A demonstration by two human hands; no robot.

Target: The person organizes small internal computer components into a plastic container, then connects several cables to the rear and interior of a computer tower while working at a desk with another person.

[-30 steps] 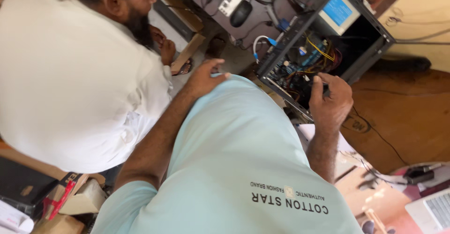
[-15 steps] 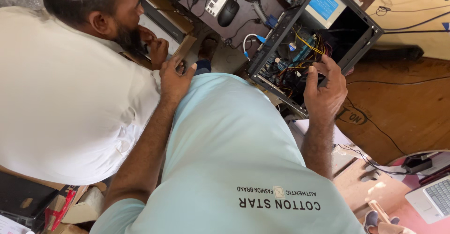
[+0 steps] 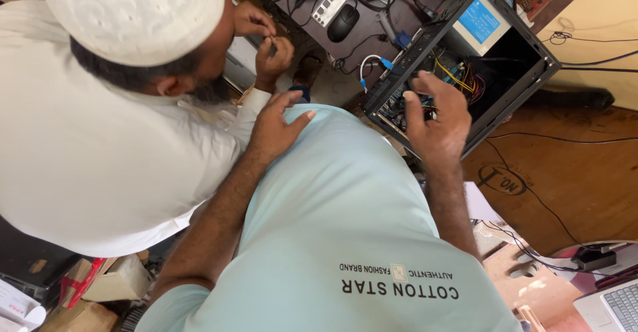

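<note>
An open black computer case [image 3: 531,56] lies on its side at the upper right, with coloured wires and a board inside. My right hand [image 3: 435,116] hovers at the case's near edge, back to the camera, fingers apart and half curled; I see nothing in it. On the front of my pale teal shirt [image 3: 345,199] rests my left hand [image 3: 276,122], fingers spread and empty. A person in a white shirt and white cap [image 3: 133,13] leans in at the left, both hands [image 3: 266,43] pinching a small part.
A black mouse [image 3: 343,23], a small grey box and tangled cables lie on the dark desk above. A laptop corner [image 3: 615,305] and a black adapter sit at the lower right. Cardboard boxes [image 3: 113,282] stand at the lower left. Cables cross the brown board at the right.
My right hand has drawn back from inside the case to its near edge. My left hand has dropped onto my shirt. The other person's capped head has come further into view.
</note>
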